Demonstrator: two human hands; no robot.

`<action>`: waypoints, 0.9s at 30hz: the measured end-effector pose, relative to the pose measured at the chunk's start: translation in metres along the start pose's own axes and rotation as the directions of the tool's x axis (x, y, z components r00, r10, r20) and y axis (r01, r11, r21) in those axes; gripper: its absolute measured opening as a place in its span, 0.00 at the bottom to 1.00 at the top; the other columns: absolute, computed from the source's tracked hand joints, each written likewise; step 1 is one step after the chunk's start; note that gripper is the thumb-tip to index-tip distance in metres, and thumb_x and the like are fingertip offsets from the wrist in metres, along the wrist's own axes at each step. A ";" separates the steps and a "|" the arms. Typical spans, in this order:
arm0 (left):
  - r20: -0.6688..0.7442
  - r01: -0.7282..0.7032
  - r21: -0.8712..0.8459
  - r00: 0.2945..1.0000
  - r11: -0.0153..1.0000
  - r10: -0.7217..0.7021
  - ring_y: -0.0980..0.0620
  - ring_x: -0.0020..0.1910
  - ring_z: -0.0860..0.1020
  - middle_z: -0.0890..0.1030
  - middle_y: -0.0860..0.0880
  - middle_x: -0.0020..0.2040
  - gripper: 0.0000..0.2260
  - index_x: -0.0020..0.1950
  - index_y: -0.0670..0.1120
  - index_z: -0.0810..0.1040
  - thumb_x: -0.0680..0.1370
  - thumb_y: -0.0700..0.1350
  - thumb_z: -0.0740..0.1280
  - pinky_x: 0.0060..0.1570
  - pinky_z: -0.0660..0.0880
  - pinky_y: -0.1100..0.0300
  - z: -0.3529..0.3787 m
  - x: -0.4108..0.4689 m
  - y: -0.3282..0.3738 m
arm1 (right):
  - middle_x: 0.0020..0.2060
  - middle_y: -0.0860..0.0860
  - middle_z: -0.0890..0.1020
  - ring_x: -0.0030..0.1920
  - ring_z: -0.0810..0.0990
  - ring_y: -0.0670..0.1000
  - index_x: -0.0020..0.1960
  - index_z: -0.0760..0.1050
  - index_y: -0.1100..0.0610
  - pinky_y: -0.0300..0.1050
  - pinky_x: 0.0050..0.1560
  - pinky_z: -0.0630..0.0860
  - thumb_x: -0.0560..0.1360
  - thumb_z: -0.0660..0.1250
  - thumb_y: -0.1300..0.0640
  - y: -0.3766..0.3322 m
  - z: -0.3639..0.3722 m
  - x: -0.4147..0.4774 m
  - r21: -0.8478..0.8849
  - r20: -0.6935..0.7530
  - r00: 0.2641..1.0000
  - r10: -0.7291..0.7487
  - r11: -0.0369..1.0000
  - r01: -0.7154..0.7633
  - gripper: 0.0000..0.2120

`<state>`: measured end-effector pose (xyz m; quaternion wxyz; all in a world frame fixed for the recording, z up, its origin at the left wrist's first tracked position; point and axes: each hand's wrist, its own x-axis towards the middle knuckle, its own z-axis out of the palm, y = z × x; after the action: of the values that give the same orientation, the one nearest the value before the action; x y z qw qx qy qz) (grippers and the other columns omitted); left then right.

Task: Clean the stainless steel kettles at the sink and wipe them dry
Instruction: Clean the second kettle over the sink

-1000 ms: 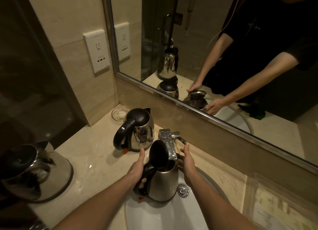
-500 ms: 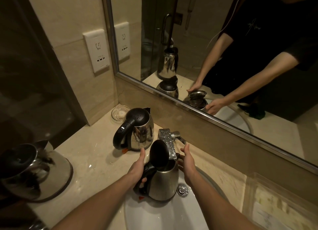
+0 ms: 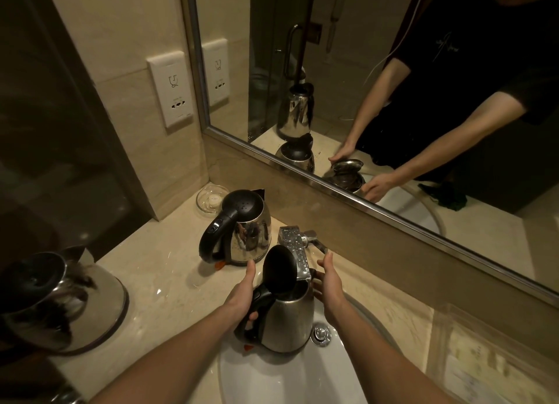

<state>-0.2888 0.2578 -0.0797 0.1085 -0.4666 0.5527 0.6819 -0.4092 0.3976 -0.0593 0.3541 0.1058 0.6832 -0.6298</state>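
A stainless steel kettle (image 3: pixel 287 322) stands in the white sink (image 3: pixel 290 379) under the chrome tap (image 3: pixel 295 249), its black lid raised upright. My left hand (image 3: pixel 243 294) grips its black handle. My right hand (image 3: pixel 329 285) rests against the kettle's right side near the rim, fingers extended toward the tap. A second steel kettle (image 3: pixel 242 228) with a shut black lid stands on the counter behind. A third kettle (image 3: pixel 57 300) sits at the near left edge of the counter.
A small glass dish (image 3: pixel 210 198) sits in the counter's back corner. The sink's drain plug (image 3: pixel 321 334) lies right of the held kettle. A wall socket plate (image 3: pixel 171 90) hangs left of the mirror (image 3: pixel 393 101). A clear tray (image 3: pixel 490 361) lies at the counter's right.
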 end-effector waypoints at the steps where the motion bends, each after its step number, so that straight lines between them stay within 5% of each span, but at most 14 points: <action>1: 0.000 -0.001 0.000 1.000 1.000 0.001 0.53 0.24 0.71 0.74 0.47 0.29 0.31 0.55 0.50 0.73 0.76 0.73 0.46 0.26 0.69 0.61 0.000 -0.001 0.000 | 0.71 0.58 0.68 0.69 0.67 0.59 0.75 0.61 0.55 0.58 0.71 0.60 0.78 0.47 0.34 0.000 0.000 0.000 0.001 0.002 1.000 -0.001 1.000 0.001 0.34; 17: 0.000 0.005 0.016 1.000 1.000 -0.005 0.52 0.25 0.70 0.73 0.46 0.30 0.38 0.67 0.44 0.74 0.78 0.72 0.46 0.27 0.68 0.61 0.001 0.000 0.003 | 0.69 0.59 0.70 0.67 0.69 0.60 0.74 0.63 0.56 0.56 0.70 0.63 0.78 0.47 0.34 0.000 -0.001 0.003 -0.014 0.007 1.000 0.016 1.000 -0.016 0.34; 27: 0.011 0.025 0.001 1.000 1.000 -0.025 0.53 0.23 0.70 0.72 0.46 0.29 0.35 0.61 0.46 0.74 0.77 0.73 0.47 0.26 0.67 0.62 0.003 -0.003 0.003 | 0.70 0.59 0.68 0.68 0.68 0.60 0.74 0.62 0.55 0.58 0.70 0.61 0.78 0.47 0.33 0.002 -0.002 0.005 -0.028 -0.008 1.000 0.019 0.999 -0.019 0.35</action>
<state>-0.2907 0.2599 -0.0752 0.1202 -0.4695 0.5467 0.6828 -0.4125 0.3984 -0.0647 0.3589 0.1099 0.6922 -0.6165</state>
